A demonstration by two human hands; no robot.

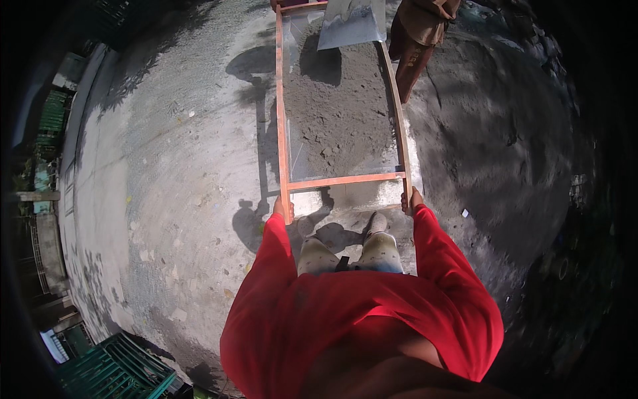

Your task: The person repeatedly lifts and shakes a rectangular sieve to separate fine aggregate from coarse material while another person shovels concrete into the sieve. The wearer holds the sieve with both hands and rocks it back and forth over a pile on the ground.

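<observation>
My left hand (283,209) grips the near end of the left wooden rail of a sieve frame (346,181). At the other rail's near end, my right hand (412,200) is closed around the wood. Fine mesh seems to span the frame, and a heap of grey sand (344,114) covers much of it. Above the far part of the sand hangs a metal shovel blade (353,25), casting a dark shadow on the heap. The far end of the frame runs to the top edge of the view, where another person's hand seems to hold a corner.
A co-worker's leg in a tall brown boot (414,65) stands right of the frame. Beyond it spreads a large mound of dark sand (488,129). Pale concrete ground (189,164) lies to the left. A green slatted metal structure (124,366) stands at the lower left.
</observation>
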